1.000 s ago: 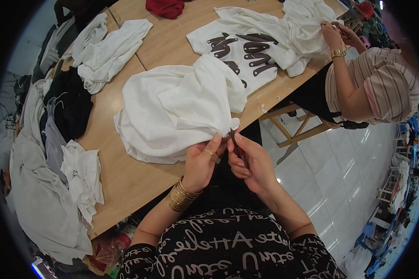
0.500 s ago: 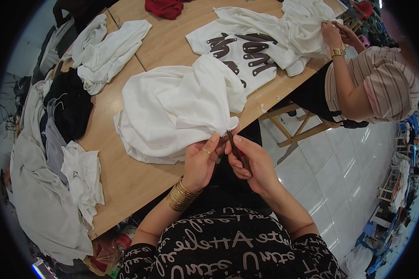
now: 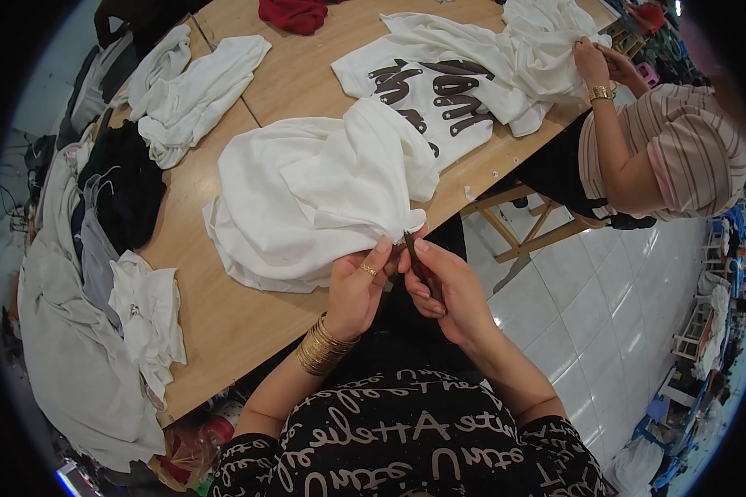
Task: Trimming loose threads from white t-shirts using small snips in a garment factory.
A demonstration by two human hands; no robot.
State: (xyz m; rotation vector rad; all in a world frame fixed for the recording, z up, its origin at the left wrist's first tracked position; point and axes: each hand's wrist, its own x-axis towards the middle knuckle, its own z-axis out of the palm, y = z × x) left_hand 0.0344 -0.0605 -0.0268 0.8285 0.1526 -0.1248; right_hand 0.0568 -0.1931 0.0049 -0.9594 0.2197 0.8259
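shirt [image 3: 307, 195]: white, bunched on surface [image 3: 232, 319] edge, hem hanging toward lap.
left hand [image 3: 358, 286]: closed, pinching hem.
right hand [image 3: 446, 290]: closed round thin dark tool [image 3: 412, 251], tip at hem.
handling: likely light, soft, limp; slides easily.
hold: best at hem, close to tool tip.

Both forearms come up from the bottom edge and meet in the middle. Left hand [image 3: 358, 286], stacked gold bangles on its wrist, has fingers curled in with the thumb pinching up top. Right hand [image 3: 446, 286] sits just beside it, fingers folded in a closed grip.
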